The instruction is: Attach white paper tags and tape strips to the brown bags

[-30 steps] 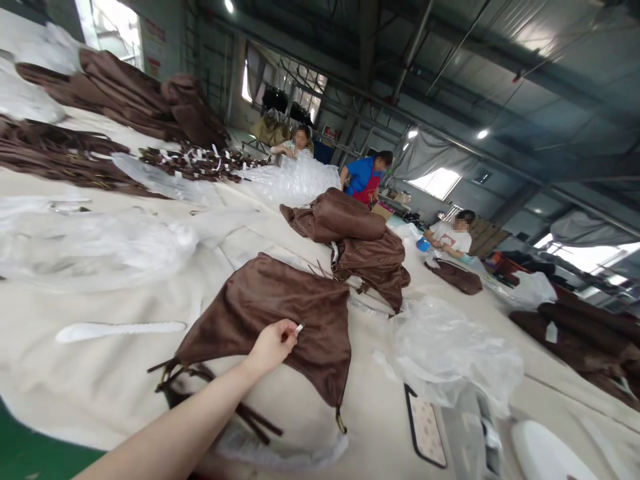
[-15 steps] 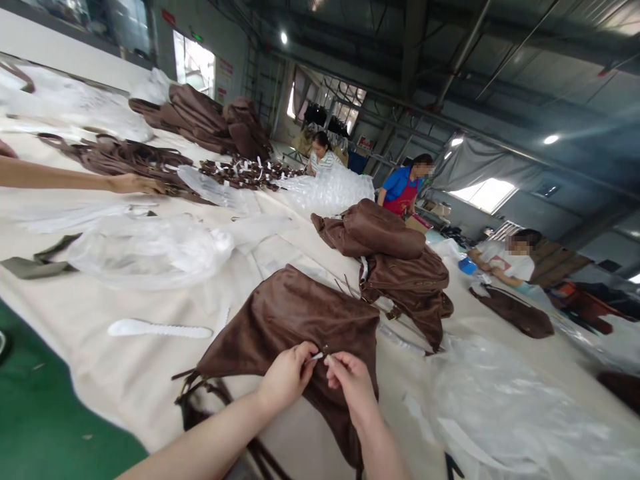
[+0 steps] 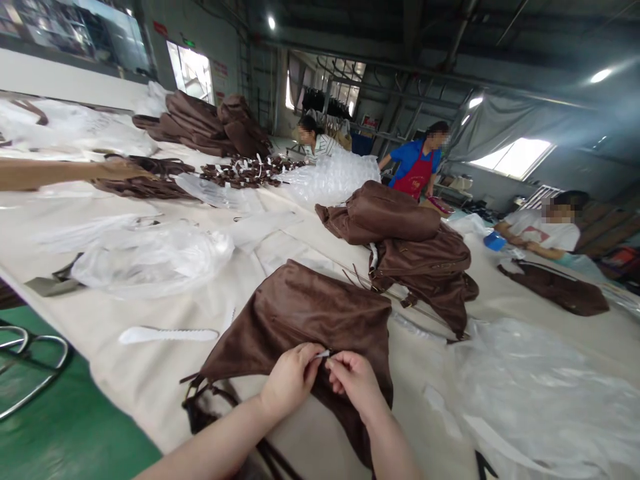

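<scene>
A brown leather bag [image 3: 305,300] lies flat on the cream-covered table, its straps trailing toward me at the lower left. At the bag's near edge, my left hand [image 3: 295,377] pinches a small white piece [image 3: 323,355]. My right hand [image 3: 354,380] is closed just to the right of it, fingertips pressed together by the same spot; what they hold is too small to make out. Both hands nearly touch.
More brown bags [image 3: 420,247] are stacked beyond on the right. Clear plastic [image 3: 155,257] and a white strip [image 3: 167,335] lie left, more plastic [image 3: 530,387] right. Another person's arm [image 3: 55,175] reaches over straps at far left. Several people are at the table's far side.
The view has shifted, so the bag stacks sit a little differently. My hands remain at the same spot on the bag. The other person's arm at left has drawn back over the straps.
</scene>
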`<state>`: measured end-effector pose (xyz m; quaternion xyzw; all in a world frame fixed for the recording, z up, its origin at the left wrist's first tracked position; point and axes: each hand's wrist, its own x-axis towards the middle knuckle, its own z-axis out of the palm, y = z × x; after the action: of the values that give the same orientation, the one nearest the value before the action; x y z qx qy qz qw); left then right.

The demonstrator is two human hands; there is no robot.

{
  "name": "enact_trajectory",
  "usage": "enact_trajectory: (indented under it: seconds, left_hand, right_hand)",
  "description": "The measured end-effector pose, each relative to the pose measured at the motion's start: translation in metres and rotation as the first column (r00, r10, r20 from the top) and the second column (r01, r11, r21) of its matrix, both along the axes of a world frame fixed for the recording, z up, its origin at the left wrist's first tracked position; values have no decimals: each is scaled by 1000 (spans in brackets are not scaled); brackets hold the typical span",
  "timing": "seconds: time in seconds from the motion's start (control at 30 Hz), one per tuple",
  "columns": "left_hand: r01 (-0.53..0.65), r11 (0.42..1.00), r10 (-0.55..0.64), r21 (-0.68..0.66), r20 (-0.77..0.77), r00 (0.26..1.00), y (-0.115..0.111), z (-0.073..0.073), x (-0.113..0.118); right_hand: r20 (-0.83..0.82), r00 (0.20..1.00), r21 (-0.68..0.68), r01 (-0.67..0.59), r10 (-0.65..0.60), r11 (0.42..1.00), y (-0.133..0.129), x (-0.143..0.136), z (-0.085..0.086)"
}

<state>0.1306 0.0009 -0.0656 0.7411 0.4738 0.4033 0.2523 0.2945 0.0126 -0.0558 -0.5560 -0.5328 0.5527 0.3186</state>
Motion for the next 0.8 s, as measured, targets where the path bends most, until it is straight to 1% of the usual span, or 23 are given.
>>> enact_trajectory:
  seconds: [0.07, 0.1, 0.17, 0.2, 0.27, 0.33, 0.4, 0.53, 0.6, 0.63, 0.67, 0.73, 0.8]
  left_hand:
    - [67, 986, -43, -155, 153, 987, 1, 1, 0]
    - [118, 962, -58, -246, 237, 970, 2, 0, 0]
    - [218, 893, -54, -393, 387, 921, 2, -1, 0]
    - [253, 864, -41, -435, 440, 897, 2, -1, 0]
    - [291, 839, -25, -461, 500, 866, 2, -1, 1]
    - [296, 846, -28, -444, 516, 856, 2, 1, 1]
    - [255, 877, -31, -406, 481, 876, 1, 5, 0]
    - [113, 958, -30, -265, 298, 954, -2, 14, -2]
    - [78, 977, -34, -196, 218, 975, -4, 16, -2]
    - [68, 983, -35, -170, 193, 981, -5, 17, -1]
    - [60, 987, -33, -150, 175, 984, -6, 16, -1]
    - [34, 992, -16, -117, 152, 988, -8, 14, 1]
    - [3, 996, 8, -88, 131, 991, -9, 12, 2]
  right_hand:
    - [20, 999, -19, -38, 38, 999, -2, 3, 1]
    - [22, 998, -27, -55, 56, 998, -2, 4, 1]
    - [13, 997, -37, -81, 82, 996, -3, 5, 0]
    - [7, 996, -36, -91, 91, 995, -2, 5, 0]
    - [-5, 995, -22, -98, 97, 995, -1, 3, -2]
    - [-4, 997, 7, -76, 76, 997, 0, -2, -2]
    - [19, 999, 48, -42, 41, 998, 0, -7, -1]
    - [102, 995, 89, 10, -19, 996, 0, -15, 0]
    - [116, 991, 95, 56, -67, 994, 0, -18, -2]
    - [97, 991, 95, 87, -96, 992, 0, -18, -2]
    - [46, 991, 82, 120, -124, 989, -1, -19, -3]
    - [-153, 974, -6, 169, -168, 986, -2, -20, -2]
    - [-387, 898, -130, 173, -210, 976, -4, -21, -1]
